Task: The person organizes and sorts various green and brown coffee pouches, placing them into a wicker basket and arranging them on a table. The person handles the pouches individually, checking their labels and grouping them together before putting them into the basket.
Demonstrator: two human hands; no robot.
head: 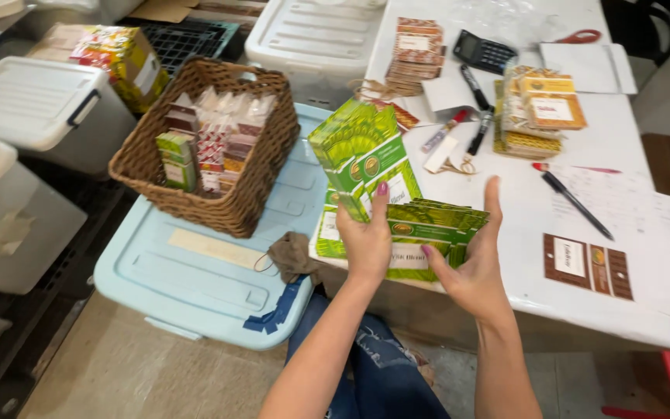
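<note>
At frame centre, the left hand [366,242] is closed round a fanned sheaf of flat, glossy green cartons [362,159]; the right hand [471,268] grips a second green stack [432,233] lying on the white desk [661,302]. A woven wicker basket [261,167] sits upper left on a pale-blue plastic lid [188,283]

Bare forearms, no sleeves, dark pink polish on fingers [382,188], blue ripped jeans [374,365]

Both forearms reach forward, left hand [366,240] clenched upright, right hand [471,264] cupped, fingers spread upward.
</note>
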